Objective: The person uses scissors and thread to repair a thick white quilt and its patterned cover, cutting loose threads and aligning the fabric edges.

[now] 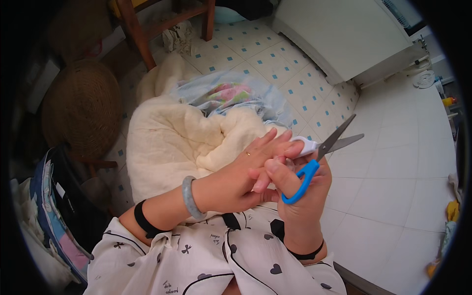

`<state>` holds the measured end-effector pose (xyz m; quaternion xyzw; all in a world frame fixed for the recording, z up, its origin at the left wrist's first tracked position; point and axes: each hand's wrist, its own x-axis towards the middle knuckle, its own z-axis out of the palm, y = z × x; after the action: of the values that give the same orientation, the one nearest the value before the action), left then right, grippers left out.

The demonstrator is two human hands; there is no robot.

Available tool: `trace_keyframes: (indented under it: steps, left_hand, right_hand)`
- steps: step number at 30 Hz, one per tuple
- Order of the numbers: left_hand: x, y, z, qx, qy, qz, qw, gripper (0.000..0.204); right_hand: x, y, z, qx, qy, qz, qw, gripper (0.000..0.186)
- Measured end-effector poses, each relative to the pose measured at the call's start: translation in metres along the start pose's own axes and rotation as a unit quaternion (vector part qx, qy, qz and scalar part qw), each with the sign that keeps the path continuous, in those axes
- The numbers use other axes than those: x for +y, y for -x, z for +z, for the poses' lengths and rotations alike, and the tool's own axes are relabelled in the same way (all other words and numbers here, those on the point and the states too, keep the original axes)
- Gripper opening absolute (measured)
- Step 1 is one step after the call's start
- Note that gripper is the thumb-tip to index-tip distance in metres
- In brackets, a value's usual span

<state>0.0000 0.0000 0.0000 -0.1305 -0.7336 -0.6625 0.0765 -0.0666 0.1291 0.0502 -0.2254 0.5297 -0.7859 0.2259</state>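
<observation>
Blue-and-white scissors (308, 179) are held in my right hand (307, 209), the thumb by the blue loop and the blades spread apart, pointing up and right. My left hand (236, 172), with a ring and a grey-green bangle (190, 196) at the wrist, reaches across and meets the right. Its fingers bend against the right hand's fingers beside the white loop. Whatever lies between the fingertips is small and mostly covered. Beneath and beyond the hands a thick cream quilt (162, 132) lies bunched, with a light-blue floral cloth (231, 93) past it.
A round woven basket lid (81, 108) is at the left, near a wooden chair (140, 34). A dark bag (64, 211) stands at lower left. White tiled flooring (383, 196) spreads on the right, and a large white appliance (339, 34) stands at the back right.
</observation>
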Motion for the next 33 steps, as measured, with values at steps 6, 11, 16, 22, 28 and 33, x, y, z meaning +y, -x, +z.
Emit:
trace_keyframes:
  steps: [6,11,16,22,28,33]
  left_hand:
    - [-0.026,-0.018,-0.002,0.029,0.078,-0.102,0.991,0.012]
    - [-0.044,-0.037,-0.077,0.244,0.183,-0.13,0.944,0.02]
    - [-0.049,-0.078,-0.122,0.195,-0.266,-0.003,0.944,0.011]
    - [-0.078,-0.073,-0.113,-0.038,-0.637,0.023,0.769,0.026]
    - [-0.078,-0.097,-0.099,0.117,-0.349,-0.237,0.899,0.022]
    - [-0.017,-0.117,-0.112,0.253,0.293,-0.202,0.9,0.033]
  right_hand:
    - [0.0,-0.02,-0.04,-0.028,0.114,0.068,0.991,0.027]
    - [-0.006,-0.05,-0.096,0.025,0.082,0.107,0.991,0.025]
    - [0.091,-0.095,-0.122,0.039,0.113,0.08,0.99,0.022]
    - [0.135,-0.059,-0.114,-0.143,0.481,0.119,0.857,0.03]
    - [0.183,0.008,-0.109,-0.192,0.491,0.059,0.848,0.039]
    - [0.194,0.006,-0.119,-0.205,0.496,0.082,0.84,0.04]
